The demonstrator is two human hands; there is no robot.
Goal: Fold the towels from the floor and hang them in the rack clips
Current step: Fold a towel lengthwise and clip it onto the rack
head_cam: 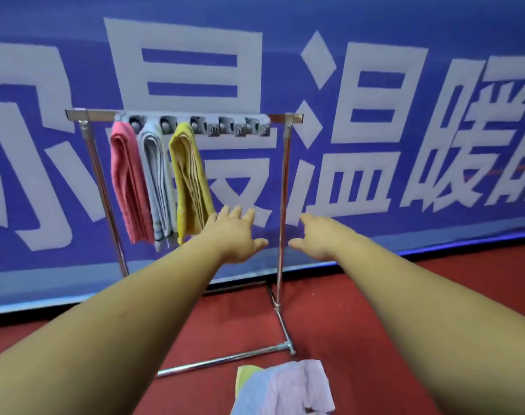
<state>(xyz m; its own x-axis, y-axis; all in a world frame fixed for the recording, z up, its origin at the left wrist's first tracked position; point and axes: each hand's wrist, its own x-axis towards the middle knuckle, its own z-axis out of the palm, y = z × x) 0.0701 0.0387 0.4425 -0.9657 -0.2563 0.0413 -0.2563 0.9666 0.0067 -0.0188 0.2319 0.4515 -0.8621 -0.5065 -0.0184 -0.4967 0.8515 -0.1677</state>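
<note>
Head | banner (375, 25) reads 最温暖 | hands (235, 235) (318, 239) spread, empty; three towels (157, 181) clipped

Chrome rack (283, 190) stands upright. A grey clip strip (195, 125) is fixed along its top bar. Three folded towels hang side by side from the three leftmost clips: pink towel (126, 181), grey towel (157, 181), yellow towel (189, 181). Loose towels (285, 387), pale green, light blue and lilac, lie heaped on the floor just before the rack's base bar.

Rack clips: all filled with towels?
No, only the pink towel, grey towel and yellow towel hang; the clips to their right hold nothing.
</note>
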